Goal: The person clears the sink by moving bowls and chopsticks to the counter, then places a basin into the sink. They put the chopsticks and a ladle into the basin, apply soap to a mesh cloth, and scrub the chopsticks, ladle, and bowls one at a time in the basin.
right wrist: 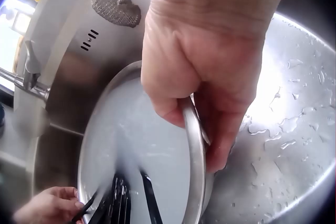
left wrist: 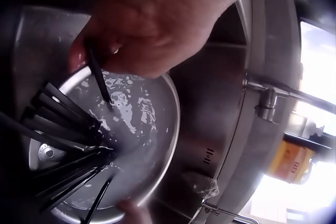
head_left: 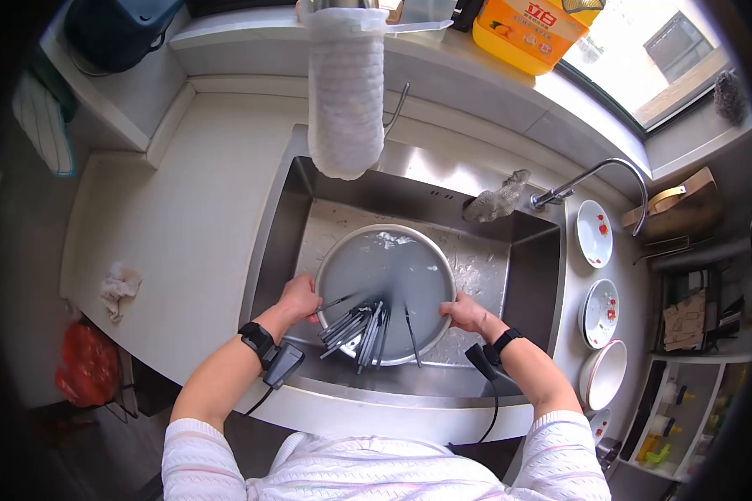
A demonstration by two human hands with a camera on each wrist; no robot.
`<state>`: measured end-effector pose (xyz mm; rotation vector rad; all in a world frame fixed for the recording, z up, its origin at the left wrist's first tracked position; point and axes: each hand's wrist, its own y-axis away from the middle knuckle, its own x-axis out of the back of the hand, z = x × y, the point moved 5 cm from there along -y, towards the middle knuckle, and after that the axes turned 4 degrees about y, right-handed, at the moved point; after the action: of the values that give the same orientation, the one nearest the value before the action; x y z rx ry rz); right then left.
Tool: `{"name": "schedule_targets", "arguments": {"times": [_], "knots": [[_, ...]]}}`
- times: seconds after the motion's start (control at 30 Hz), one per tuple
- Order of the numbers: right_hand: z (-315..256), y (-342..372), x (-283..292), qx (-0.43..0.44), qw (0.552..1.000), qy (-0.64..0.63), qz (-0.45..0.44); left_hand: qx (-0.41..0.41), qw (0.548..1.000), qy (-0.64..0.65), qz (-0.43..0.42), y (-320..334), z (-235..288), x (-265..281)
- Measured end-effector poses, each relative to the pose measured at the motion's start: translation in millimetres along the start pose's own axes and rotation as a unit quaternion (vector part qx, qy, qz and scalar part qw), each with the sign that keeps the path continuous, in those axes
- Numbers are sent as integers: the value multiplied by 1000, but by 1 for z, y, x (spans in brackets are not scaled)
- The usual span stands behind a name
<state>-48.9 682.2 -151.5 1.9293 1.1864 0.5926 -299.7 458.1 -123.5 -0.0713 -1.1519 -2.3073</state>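
Note:
A round metal basin point(head_left: 444, 255) of cloudy grey water stands in the sink. My left hand point(head_left: 302, 297) grips its left rim, close to one dark chopstick that leans over the edge there. On the opposite side my right hand point(right wrist: 207, 71) holds the rim, thumb inside and fingers around the outer wall. A bundle of dark chopsticks point(head_left: 374, 331) leans on the near rim, the lower ends hidden in the water. One separate chopstick point(head_left: 412, 334) leans to the right of the bundle.
The steel sink point(head_left: 530, 288) has wet walls around the basin. A mesh scrubber point(head_left: 497, 198) lies at its back edge near the faucet point(head_left: 593, 171). Several bowls point(head_left: 603, 373) line the right counter. A crumpled cloth point(head_left: 120, 290) is on the left counter; a white-covered cylinder point(head_left: 347, 92) hangs above the sink's back.

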Motion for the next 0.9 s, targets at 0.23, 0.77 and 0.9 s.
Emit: {"name": "schedule_targets", "arguments": {"times": [0.23,0.77,0.9], "knots": [[-4,-18,-5,-3,1000,2,-1,25,998,-59,6,4,6,7],[-17,-52,-110,16,996,-87,31,-46,947,-249,-199,-2,12,-93],[-26,-59,-117,29,989,-109,96,-103,961,-212,-142,9,24,-105]]}}
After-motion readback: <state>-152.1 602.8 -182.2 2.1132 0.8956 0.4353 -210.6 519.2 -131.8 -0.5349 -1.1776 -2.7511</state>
